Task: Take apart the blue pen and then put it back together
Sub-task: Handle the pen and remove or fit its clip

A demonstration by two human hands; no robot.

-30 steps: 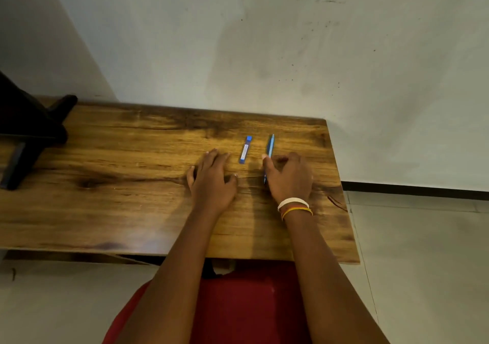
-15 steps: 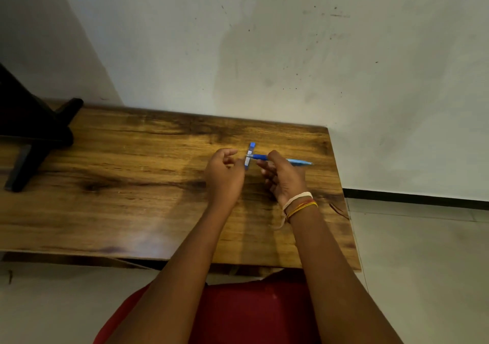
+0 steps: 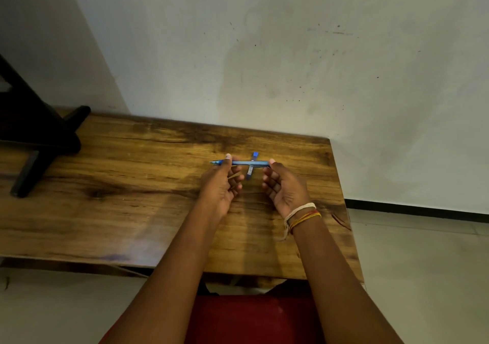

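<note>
Pen (image 3: 246, 162) level above the counter (image 3: 132, 184): we pinch it with left hand (image 3: 221, 184) and right hand (image 3: 284, 187); cap (image 3: 252, 169) lies beneath.

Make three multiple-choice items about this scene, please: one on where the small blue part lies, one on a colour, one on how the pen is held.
1. Where is the cap?
A. On the table, behind the pen
B. On the floor
C. On the black stand

2. What colour is the pen?
A. Red
B. Blue
C. Green

3. How is the pen held?
A. Lying untouched on the table
C. Upright in one hand
B. Level, between both hands

Answers:
1 A: the cap lies flat on the wood, and the pen crosses in front of it.
2 B: the barrel is blue along its whole length.
3 B: the left hand pinches the tip end and the right hand the other end, above the table.
</note>
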